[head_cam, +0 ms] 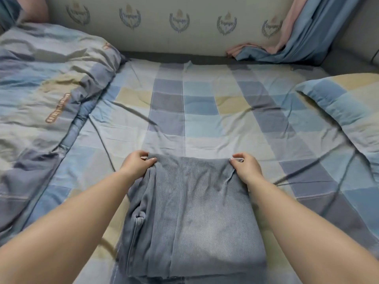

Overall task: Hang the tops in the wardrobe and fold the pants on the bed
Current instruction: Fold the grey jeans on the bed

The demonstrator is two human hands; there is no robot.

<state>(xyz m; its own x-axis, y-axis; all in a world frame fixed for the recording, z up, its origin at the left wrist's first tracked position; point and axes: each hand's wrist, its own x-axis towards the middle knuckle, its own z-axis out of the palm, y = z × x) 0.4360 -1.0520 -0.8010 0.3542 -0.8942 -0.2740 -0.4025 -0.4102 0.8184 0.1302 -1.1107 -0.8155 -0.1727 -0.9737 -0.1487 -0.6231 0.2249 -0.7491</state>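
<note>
A pair of blue-grey denim pants (190, 214) lies folded in a rough rectangle on the checked bed sheet (205, 111), close to me. My left hand (137, 162) pinches the far left corner of the fold. My right hand (246, 167) pinches the far right corner. Both forearms reach forward along the sides of the pants. The near end of the pants runs out of the frame at the bottom. No tops or wardrobe are in view.
A rumpled checked duvet (45, 95) is heaped on the left of the bed. A matching pillow (346, 107) lies at the right. A padded headboard (164, 23) with crests stands behind, with blue and pink cloth (291, 44) draped at its right end.
</note>
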